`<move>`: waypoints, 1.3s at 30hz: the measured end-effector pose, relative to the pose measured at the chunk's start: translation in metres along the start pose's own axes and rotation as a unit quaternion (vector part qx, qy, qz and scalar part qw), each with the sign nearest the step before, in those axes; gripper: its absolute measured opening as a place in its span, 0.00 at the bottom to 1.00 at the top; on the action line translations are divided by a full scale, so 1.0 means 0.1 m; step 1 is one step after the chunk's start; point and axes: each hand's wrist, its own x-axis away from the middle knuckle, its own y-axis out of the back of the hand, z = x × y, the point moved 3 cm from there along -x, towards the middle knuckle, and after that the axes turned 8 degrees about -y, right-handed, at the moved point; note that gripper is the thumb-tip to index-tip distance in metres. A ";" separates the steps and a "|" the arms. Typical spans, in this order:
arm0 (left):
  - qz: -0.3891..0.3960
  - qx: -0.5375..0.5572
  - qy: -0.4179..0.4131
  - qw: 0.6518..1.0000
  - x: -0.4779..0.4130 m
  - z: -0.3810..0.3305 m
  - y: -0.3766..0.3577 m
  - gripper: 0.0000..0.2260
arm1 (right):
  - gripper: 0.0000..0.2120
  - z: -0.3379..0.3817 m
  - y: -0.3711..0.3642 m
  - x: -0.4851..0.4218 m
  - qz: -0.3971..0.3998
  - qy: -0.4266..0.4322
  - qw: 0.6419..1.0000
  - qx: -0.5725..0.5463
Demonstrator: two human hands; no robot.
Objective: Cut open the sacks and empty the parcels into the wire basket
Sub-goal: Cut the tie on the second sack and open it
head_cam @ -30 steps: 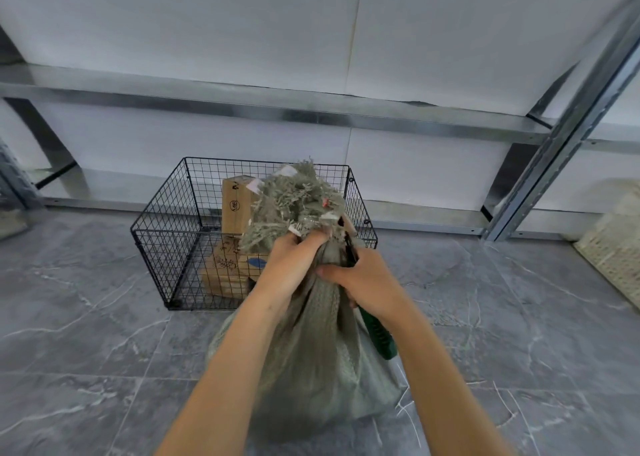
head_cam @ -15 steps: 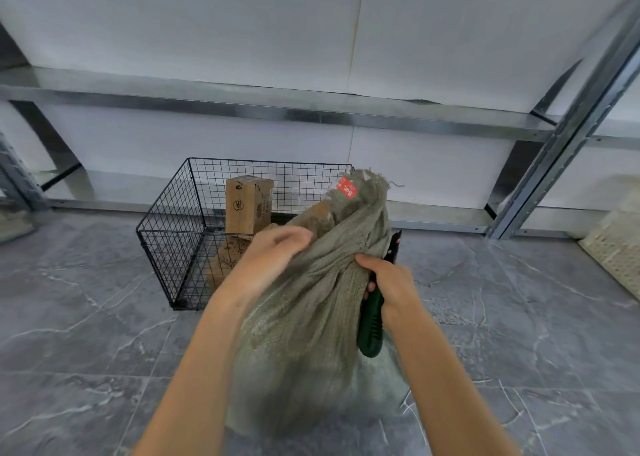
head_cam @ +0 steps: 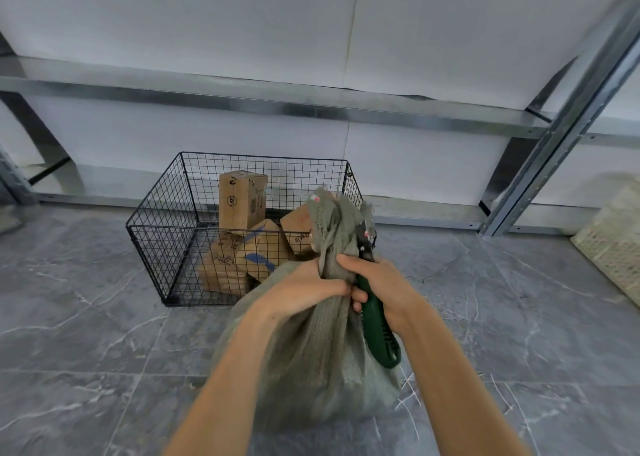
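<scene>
Here our two hands sit together, knuckles nearly touching, both clamped on the gathered neck of the sack (head_cam: 311,369). Our left hand (head_cam: 304,287) bunches the woven cloth from the left. Our right hand (head_cam: 384,282) wraps the neck from the right and also holds the green-handled cutter (head_cam: 379,334) in its palm. The handle runs down along the sack's right flank and the dark tip points up beside the neck. We cannot tell whether the blade is out.

The sack stands on the floor (head_cam: 86,334) right under our hands, its long axis roughly upright. The full belly is low and near us; the frayed top rises past our fists and leans away. Whether that top is already slit we cannot say from here.

What matters next is where the wire basket (head_cam: 166,227) lies: ahead of our hands and off to the left, with brown parcels (head_cam: 242,196) already inside. The sack's neck crosses in front of the basket's near right corner, so our left hand is the nearer one. We judge that emptying calls for lifting the belly and tipping the mouth forward and leftward over the near rim.
</scene>
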 end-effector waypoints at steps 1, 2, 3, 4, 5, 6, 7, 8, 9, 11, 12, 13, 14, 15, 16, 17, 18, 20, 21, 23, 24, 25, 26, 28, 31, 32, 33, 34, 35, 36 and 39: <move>-0.007 0.006 0.004 1.000 -0.01 0.02 0.00 0.09 | 0.08 0.01 0.01 0.01 0.003 0.005 1.000 0.015; -0.021 0.011 0.006 1.000 -0.02 0.05 0.00 0.09 | 0.08 0.01 0.01 0.02 0.004 0.012 1.000 0.027; -0.039 0.010 0.007 0.999 -0.04 0.09 0.01 0.09 | 0.09 0.02 0.01 0.03 0.003 0.022 0.999 0.035; -0.055 0.014 0.004 0.998 -0.06 0.12 0.01 0.09 | 0.09 0.04 0.02 0.04 -0.005 0.038 0.998 0.042; -0.074 0.013 0.001 0.997 -0.09 0.16 0.03 0.09 | 0.08 0.07 0.03 0.04 -0.023 0.059 0.997 0.053; -0.100 0.007 -0.004 0.995 -0.12 0.19 0.04 0.09 | 0.08 0.10 0.06 0.05 -0.048 0.084 0.993 0.063; -0.136 0.000 -0.005 0.991 -0.15 0.22 0.06 0.09 | 0.06 0.14 0.11 0.06 -0.078 0.110 0.989 0.063; -0.174 0.000 -0.002 0.985 -0.16 0.24 0.08 0.08 | 0.04 0.17 0.17 0.08 -0.105 0.132 0.984 0.049; -0.206 0.006 0.001 0.979 -0.18 0.26 0.10 0.08 | 0.03 0.21 0.24 0.09 -0.127 0.148 0.980 0.023; -0.233 0.014 -0.004 0.972 -0.22 0.26 0.09 0.07 | 0.05 0.24 0.39 0.11 -0.156 0.171 0.973 -0.021; -0.235 0.010 -0.008 0.972 -0.24 0.26 0.07 0.07 | 0.07 0.23 0.45 0.10 -0.168 0.175 0.970 -0.024; -0.235 0.007 -0.013 0.972 -0.26 0.27 0.04 0.08 | 0.08 0.21 0.49 0.08 -0.179 0.175 0.968 -0.015; -0.234 0.002 -0.020 0.972 -0.28 0.27 0.00 0.08 | 0.08 0.17 0.52 0.06 -0.190 0.174 0.966 -0.002; -0.232 -0.004 -0.028 0.972 -0.29 0.28 -0.03 0.09 | 0.09 0.12 0.54 0.01 -0.201 0.170 0.965 0.013; -0.232 -0.010 -0.035 0.972 -0.30 0.28 -0.06 0.11 | 0.09 0.07 0.57 -0.03 -0.214 0.166 0.962 0.027; -0.231 -0.019 -0.039 0.972 -0.31 0.29 -0.08 0.12 | 0.09 0.03 0.61 -0.07 -0.229 0.163 0.959 0.043; -0.229 -0.028 -0.036 0.972 -0.33 0.31 -0.10 0.11 | 0.10 -0.02 0.65 -0.11 -0.244 0.161 0.954 0.063; -0.226 -0.046 -0.025 0.973 -0.37 0.37 -0.13 0.05 | 0.10 -0.12 0.74 -0.19 -0.271 0.156 0.943 0.112; -0.224 -0.054 -0.023 0.973 -0.38 0.38 -0.15 0.05 | 0.10 -0.18 0.79 -0.22 -0.283 0.154 0.937 0.134; -0.217 -0.070 -0.032 0.973 -0.40 0.40 -0.19 0.10 | 0.08 -0.30 0.91 -0.32 -0.300 0.145 0.928 0.169; -0.214 -0.080 -0.034 0.973 -0.41 0.40 -0.20 0.11 | 0.07 -0.37 0.98 -0.37 -0.302 0.131 0.925 0.188; -0.210 -0.090 -0.033 0.973 -0.42 0.40 -0.22 0.11 | 0.06 -0.44 1.04 -0.41 -0.300 0.112 0.924 0.208; -0.206 -0.098 -0.032 0.973 -0.42 0.40 -0.23 0.11 | 0.06 -0.52 1.11 -0.44 -0.296 0.090 0.924 0.226; -0.202 -0.116 -0.027 0.972 -0.43 0.42 -0.24 0.07 | 0.08 -0.72 1.24 -0.47 -0.286 0.043 0.931 0.223; -0.204 -0.144 -0.024 0.968 -0.42 0.49 -0.23 0.05 | 0.09 -1.06 1.47 -0.49 -0.289 -0.026 0.939 0.183; -0.204 -0.153 -0.023 0.967 -0.42 0.52 -0.23 0.06 | 0.09 -1.18 1.55 -0.50 -0.301 -0.049 0.934 0.185; -0.203 -0.161 -0.022 0.966 -0.42 0.54 -0.23 0.08 | 0.09 -1.31 1.62 -0.52 -0.310 -0.070 0.930 0.187; -0.201 -0.168 -0.022 0.965 -0.43 0.56 -0.23 0.10 | 0.09 -1.45 1.70 -0.55 -0.317 -0.086 0.926 0.188; -0.202 -0.174 -0.023 0.964 -0.43 0.57 -0.23 0.11 | 0.10 -1.59 1.76 -0.58 -0.325 -0.100 0.921 0.189; -0.206 -0.180 -0.024 0.962 -0.43 0.59 -0.24 0.12 | 0.10 -1.74 1.82 -0.62 -0.331 -0.115 0.916 0.195; -0.216 -0.198 -0.023 0.956 -0.43 0.60 -0.24 0.10 | 0.12 -2.15 1.92 -0.66 -0.318 -0.155 0.905 0.238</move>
